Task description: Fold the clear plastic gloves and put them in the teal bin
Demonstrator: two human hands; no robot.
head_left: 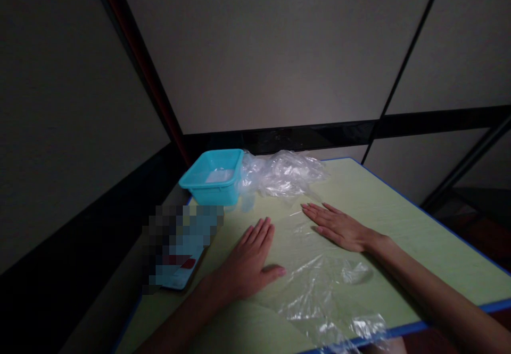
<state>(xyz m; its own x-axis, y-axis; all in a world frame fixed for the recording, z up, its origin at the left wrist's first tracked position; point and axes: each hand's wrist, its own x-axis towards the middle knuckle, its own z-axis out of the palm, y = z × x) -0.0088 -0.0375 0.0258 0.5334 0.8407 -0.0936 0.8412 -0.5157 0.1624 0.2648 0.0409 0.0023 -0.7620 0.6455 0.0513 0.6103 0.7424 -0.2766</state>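
A clear plastic bag (315, 290) lies spread on the pale green table, wrinkled toward me, its near end hanging over the blue front edge. My left hand (255, 258) rests flat at the bag's left side, fingers stretched out and thumb pointing right. On the bag's far right part lies my right hand (335, 226), palm down with the fingers extended. Neither hand grips anything. Where the bag's thin, flat far part ends is hard to make out.
At the back left stands a turquoise plastic basin (213, 191) with something whitish inside. Beside it is a heap of crumpled clear plastic (287, 173). A phone-like flat object (186, 253), partly blurred out, lies along the table's left edge. Panelled walls (279, 50) rise behind the table (431, 253).
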